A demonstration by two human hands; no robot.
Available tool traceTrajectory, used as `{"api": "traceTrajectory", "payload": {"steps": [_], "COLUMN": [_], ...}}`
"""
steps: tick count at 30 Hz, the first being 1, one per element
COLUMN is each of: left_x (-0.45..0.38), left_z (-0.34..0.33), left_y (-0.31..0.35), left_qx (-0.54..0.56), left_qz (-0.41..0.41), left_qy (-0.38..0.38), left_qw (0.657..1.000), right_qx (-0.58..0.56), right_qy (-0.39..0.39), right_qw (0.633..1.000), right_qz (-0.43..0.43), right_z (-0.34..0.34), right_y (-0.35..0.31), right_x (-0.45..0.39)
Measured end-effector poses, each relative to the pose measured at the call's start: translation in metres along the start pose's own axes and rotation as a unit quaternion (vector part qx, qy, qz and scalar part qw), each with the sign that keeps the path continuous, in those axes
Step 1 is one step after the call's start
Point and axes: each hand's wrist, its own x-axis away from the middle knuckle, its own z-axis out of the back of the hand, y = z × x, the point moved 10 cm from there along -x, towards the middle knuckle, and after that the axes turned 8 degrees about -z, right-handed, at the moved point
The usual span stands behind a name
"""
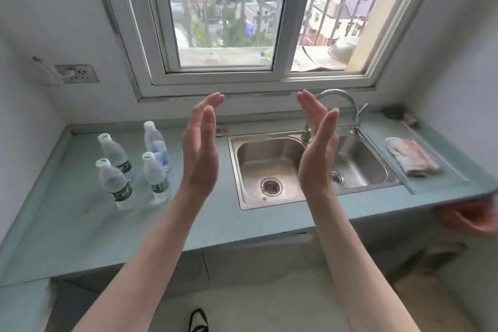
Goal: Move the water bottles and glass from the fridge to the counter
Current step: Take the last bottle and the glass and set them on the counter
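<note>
Several clear plastic water bottles stand upright on the left part of the pale green counter (pixel 80 224): a green-labelled bottle (pixel 114 183) at the front left, another green-labelled bottle (pixel 114 152) behind it, a third green-labelled bottle (pixel 155 174) to the right, and a blue-labelled bottle (pixel 155 143) at the back. My left hand (pixel 200 151) and my right hand (pixel 318 153) are raised above the counter, palms facing each other, fingers straight, holding nothing. No glass and no fridge are in view.
A steel double sink (pixel 269 167) with a curved tap (pixel 339 100) sits in the counter on the right. A folded cloth (pixel 412 156) lies at the far right. A window (pixel 229 21) is behind, a wall socket (pixel 76 73) at left. Another person's hand (pixel 469 218) shows at the right edge.
</note>
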Motion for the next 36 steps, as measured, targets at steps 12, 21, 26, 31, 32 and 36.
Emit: {"api": "traceTrajectory", "payload": {"steps": [12,21,26,31,32,36], "left_x": [-0.002,-0.007,0.004,0.049,0.061,0.119], "left_z": [-0.215,-0.371,-0.444,-0.512,-0.524,-0.568], "left_y": [0.037,0.064,0.080,0.112,0.123,0.171], "left_qx": [0.152,0.265,0.340,0.409,0.422,0.466], "left_qz": [-0.015,-0.029,-0.011,0.026,0.028,0.048], "left_qy": [-0.123,-0.225,-0.267,-0.327,-0.342,-0.403], "left_qw": [0.981,0.937,0.902,0.851,0.839,0.786], "right_qx": [0.071,0.127,0.175,0.217,0.227,0.246], "right_qy": [0.171,0.281,0.338,0.413,0.427,0.479], "right_qw": [0.981,0.947,0.918,0.876,0.867,0.832], "right_qz": [0.059,0.089,0.111,0.121,0.124,0.132], "right_z": [0.183,0.294,0.341,0.399,0.412,0.460], "right_y": [-0.072,-0.102,-0.118,-0.144,-0.151,-0.179], "right_x": [-0.025,-0.048,-0.046,-0.012,-0.001,0.054]}}
